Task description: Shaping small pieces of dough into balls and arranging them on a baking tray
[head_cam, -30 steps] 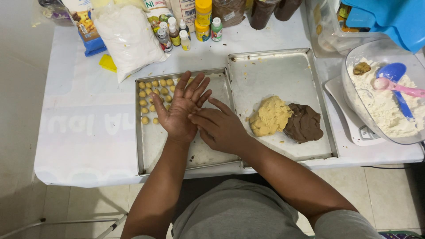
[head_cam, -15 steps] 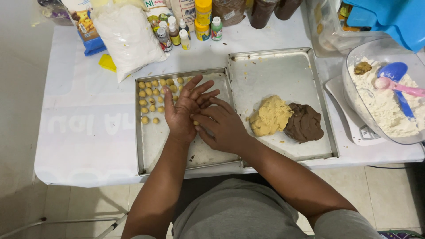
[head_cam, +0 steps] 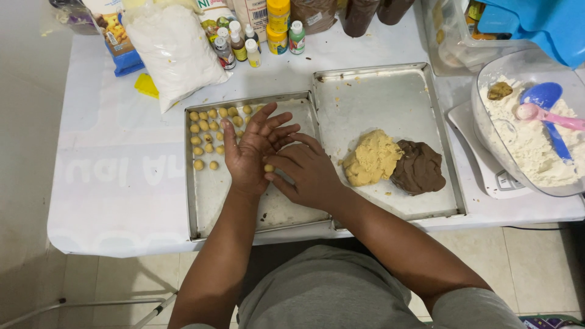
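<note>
My left hand (head_cam: 253, 149) lies palm up over the left metal baking tray (head_cam: 204, 201), fingers spread. My right hand (head_cam: 304, 172) presses against its palm, and a small yellow dough ball (head_cam: 268, 167) sits between the two. Several small yellow dough balls (head_cam: 204, 137) lie in rows at the tray's far left corner. On the right baking tray (head_cam: 390, 91) rest a lump of yellow dough (head_cam: 370, 159) and a lump of brown dough (head_cam: 419, 167), touching each other.
A white bag of flour (head_cam: 173, 52), small colouring bottles (head_cam: 244, 42) and jars stand at the table's far edge. A clear bowl of flour (head_cam: 530, 140) with a blue scoop and pink spoon sits on a scale at the right. Tiled floor lies below.
My right hand has slid slightly over my left palm, rolling the small dough ball. The left fingers have curled a little. Nothing else moved.
</note>
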